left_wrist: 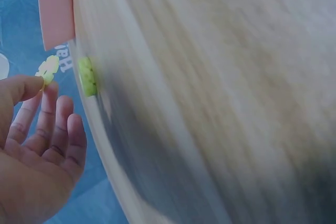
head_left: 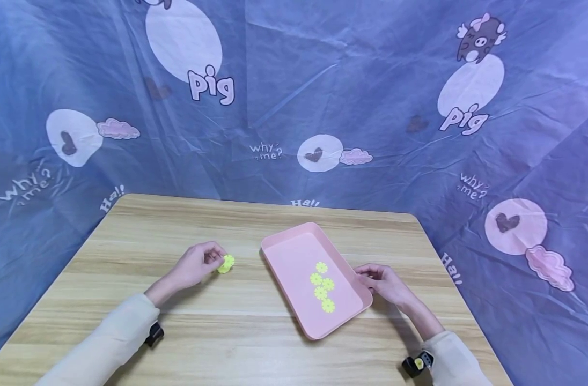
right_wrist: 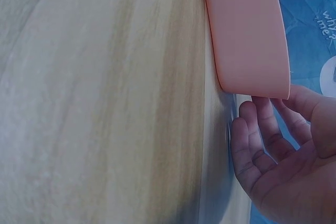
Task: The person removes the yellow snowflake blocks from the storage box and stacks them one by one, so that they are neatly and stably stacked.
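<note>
One tray [head_left: 299,262], two hands [head_left: 195,264] [head_left: 387,284], at least seven flowers [head_left: 328,305]

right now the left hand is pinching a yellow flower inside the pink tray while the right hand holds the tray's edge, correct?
No, not inside: the head view shows the left hand pinching a yellow flower outside the pink tray, while the right hand holds the tray's edge.

2 wrist views crop the tray [right_wrist: 247,35].

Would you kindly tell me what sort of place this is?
Probably a makeshift recording corner: printed cloth hangs behind a wooden table, and a black wrist device is visible.
</note>
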`<state>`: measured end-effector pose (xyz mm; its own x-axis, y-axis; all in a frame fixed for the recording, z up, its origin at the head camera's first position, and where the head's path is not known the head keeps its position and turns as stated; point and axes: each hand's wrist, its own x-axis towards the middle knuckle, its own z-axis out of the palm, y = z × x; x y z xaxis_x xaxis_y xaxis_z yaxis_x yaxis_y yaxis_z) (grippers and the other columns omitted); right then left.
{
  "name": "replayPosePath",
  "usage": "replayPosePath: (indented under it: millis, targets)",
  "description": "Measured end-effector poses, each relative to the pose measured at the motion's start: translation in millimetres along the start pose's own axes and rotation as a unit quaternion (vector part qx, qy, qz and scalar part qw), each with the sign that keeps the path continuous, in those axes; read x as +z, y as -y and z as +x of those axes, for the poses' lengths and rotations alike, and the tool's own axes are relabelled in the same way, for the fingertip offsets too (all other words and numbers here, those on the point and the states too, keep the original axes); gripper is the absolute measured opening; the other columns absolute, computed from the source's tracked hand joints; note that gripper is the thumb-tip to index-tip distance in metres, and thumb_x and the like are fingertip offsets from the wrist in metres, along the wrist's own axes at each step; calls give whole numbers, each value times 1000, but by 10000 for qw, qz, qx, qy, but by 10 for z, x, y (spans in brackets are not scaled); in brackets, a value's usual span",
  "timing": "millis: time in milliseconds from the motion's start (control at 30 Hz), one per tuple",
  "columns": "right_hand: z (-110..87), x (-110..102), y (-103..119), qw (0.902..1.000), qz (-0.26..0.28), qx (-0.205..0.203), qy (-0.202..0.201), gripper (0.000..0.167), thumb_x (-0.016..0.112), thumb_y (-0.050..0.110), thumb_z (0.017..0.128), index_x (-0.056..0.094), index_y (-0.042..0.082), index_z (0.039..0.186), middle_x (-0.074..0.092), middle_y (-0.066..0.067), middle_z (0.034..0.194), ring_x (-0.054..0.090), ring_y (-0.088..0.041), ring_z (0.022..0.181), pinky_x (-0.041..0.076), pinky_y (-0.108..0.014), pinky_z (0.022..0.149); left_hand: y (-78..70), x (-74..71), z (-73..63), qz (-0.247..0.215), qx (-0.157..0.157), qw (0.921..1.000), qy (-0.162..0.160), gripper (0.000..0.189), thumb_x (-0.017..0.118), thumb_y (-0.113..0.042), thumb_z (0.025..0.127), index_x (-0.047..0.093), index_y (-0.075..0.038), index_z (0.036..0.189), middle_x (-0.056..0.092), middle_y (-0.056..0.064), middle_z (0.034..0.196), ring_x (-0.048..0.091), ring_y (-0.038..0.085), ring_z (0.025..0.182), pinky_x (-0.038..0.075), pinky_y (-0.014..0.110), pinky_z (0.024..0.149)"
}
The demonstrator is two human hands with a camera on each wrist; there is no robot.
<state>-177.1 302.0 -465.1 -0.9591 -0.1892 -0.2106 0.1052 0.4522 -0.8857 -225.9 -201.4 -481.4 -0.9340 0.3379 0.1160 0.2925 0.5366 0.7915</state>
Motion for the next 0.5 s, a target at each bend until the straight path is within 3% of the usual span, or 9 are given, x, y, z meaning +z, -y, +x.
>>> replayPosePath:
  millis: [500]
  targets:
    - [17, 26, 34, 10000, 7, 9, -68, 37, 66, 10, 102, 64, -12, 131, 74, -14, 110, 61, -4, 81, 53, -22, 67, 141, -57, 71, 284, -121, 9995, 32, 11, 71, -6, 95, 73, -6, 106, 73, 3, 89, 60, 11, 78, 50, 20, 71]
